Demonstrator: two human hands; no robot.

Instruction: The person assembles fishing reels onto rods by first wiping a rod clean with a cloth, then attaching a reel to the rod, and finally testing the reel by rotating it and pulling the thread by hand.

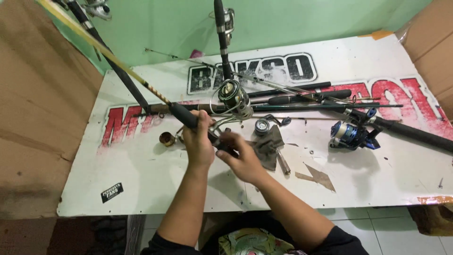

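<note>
My left hand wrapped round rod handle, near worktop centre. My right hand pinching reel seat end. Silver-gold reel sits on rod. Judging: securing reel. Next needs steady rod, firm twist. Blue reel toward right edge.

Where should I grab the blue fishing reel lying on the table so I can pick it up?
Probably by its foot and stem, the dark arm beside the round blue spool, coming down from above. The blue fishing reel lies on its side on the white table, clear of both hands, so that part faces up. Its thin wire loop looks bendy, and the long rod lies close behind.
</note>
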